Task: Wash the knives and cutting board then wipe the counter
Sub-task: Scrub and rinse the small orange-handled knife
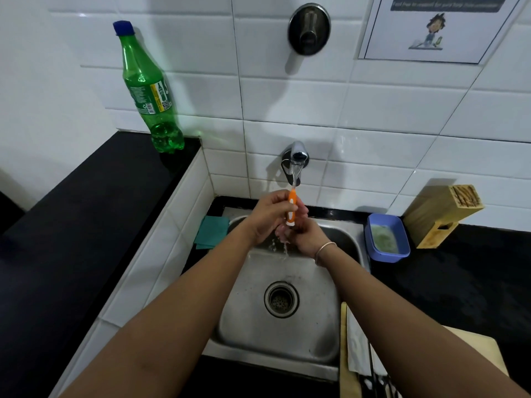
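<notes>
Head view showed the job at an early stage: one knife [291,209], with an orange and white handle, was held upright under the running tap [298,154], above the back of the sink [313,334]. The left hand [268,215] gripped the handle with curled fingers. The right hand [303,235], just below it over the sink, was cupped around the lower end of the knife, with water spilling off it; whether it pinched the blade or only rubbed it could not be told, since the blade itself was hidden.

So, by my reading, rinsing of this knife was under way and not finished. On the counter at the sink's near right corner, a cutting board [485,344] lay with what looked like more knives [357,349] on it, their handles [382,383] sudsy, so these were apparently still to be rinsed. The board showed no sign of washing. A green cloth [212,231] lay folded at the sink's left rim, and the black counter [465,282] right of the sink seemed not yet wiped. A blue tub [386,238] and a wooden knife block [439,215] stood to the right of the sink, and a green bottle [149,90] stood on the raised ledge to its left.
</notes>
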{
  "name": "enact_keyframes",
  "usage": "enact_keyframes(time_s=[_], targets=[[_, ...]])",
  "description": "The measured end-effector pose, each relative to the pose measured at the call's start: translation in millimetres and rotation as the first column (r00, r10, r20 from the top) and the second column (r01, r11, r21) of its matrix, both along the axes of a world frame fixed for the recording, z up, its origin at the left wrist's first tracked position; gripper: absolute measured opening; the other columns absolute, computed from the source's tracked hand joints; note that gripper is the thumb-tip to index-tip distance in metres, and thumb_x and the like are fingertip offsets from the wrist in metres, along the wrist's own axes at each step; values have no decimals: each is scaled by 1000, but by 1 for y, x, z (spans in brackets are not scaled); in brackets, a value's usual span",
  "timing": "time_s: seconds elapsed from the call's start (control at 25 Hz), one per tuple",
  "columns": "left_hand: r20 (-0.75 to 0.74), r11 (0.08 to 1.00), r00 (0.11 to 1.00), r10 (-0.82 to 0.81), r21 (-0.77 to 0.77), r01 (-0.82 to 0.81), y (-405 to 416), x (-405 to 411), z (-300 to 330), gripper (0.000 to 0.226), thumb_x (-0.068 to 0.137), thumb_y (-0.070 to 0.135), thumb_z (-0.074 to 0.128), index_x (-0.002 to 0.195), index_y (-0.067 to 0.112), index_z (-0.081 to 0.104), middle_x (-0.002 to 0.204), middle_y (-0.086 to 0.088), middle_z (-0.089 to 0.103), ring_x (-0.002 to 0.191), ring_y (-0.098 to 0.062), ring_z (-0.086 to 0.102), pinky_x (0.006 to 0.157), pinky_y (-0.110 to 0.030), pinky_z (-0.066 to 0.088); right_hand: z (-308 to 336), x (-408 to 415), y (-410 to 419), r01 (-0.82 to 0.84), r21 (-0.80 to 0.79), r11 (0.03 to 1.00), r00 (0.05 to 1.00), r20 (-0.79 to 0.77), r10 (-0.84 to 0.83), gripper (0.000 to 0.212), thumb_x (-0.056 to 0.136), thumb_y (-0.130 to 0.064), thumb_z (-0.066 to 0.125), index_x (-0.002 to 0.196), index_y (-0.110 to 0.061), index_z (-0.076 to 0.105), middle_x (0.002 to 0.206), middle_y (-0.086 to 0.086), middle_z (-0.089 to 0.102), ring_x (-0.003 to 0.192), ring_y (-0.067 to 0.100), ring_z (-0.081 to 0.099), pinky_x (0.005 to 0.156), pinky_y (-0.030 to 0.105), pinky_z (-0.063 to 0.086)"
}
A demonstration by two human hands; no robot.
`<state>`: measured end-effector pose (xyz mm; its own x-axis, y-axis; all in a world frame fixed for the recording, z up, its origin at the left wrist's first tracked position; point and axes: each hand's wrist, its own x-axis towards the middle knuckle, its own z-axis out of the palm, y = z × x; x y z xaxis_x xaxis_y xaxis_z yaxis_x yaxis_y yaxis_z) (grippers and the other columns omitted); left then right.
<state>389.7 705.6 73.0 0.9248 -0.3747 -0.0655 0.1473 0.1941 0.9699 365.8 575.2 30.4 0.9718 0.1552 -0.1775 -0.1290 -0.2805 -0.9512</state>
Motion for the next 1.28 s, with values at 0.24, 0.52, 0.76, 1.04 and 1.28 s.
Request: enact_keyframes(time_s=[0.24, 0.52, 0.76, 1.04, 1.28], targets=[[-374, 791, 831, 413, -306, -531, 2, 21, -6, 17, 101, -1, 46, 113, 12, 47, 84, -19, 64, 66, -28, 71, 59, -36, 60, 29, 6, 5, 100, -40, 994, 995, 26, -99, 19, 100, -16, 55, 84, -11, 64, 69, 9, 72, 42, 8, 53, 48, 25, 45], [-572, 917, 743, 348, 41, -398, -25, 15, -40, 33, 102, 11, 28, 71, 15, 40, 56, -4, 52, 49, -16, 54, 40, -17, 43, 73, 13, 37, 120, -757, 642, 990, 143, -17, 15, 85, -28, 60, 85, -14, 54, 94, 11, 66, 88, 30, 66, 65, 32, 49], [-634, 936, 714, 297, 45, -350, -37, 13, -37, 41, 99, 10, 21, 64, 11, 41, 51, -5, 45, 59, -20, 47, 57, -29, 36, 66, 8, 20, 73, -763, 643, 997, 56, -47, 20, 85, -33, 54, 82, -13, 51, 83, 10, 58, 75, 28, 56, 63, 30, 43], [-638, 939, 731, 240, -37, -341, -40, 18, -19, 27, 104, 15, 37, 85, 3, 52, 75, -14, 67, 48, -22, 66, 48, -27, 54, 42, 1, 7, 140, -277, 951, 937, -272, -218, 21, 89, -15, 59, 68, -13, 61, 56, 8, 62, 43, 20, 60, 47, 27, 49], [-542, 922, 763, 354, 63, -383, -26, 23, -20, 39, 104, 29, 47, 78, 4, 61, 72, -13, 68, 61, -22, 63, 67, -31, 52, 38, 4, 27, 178, -2, 984, 942, -289, -171, 17, 93, -3, 55, 82, -14, 62, 70, 10, 62, 61, 23, 60, 62, 36, 55]])
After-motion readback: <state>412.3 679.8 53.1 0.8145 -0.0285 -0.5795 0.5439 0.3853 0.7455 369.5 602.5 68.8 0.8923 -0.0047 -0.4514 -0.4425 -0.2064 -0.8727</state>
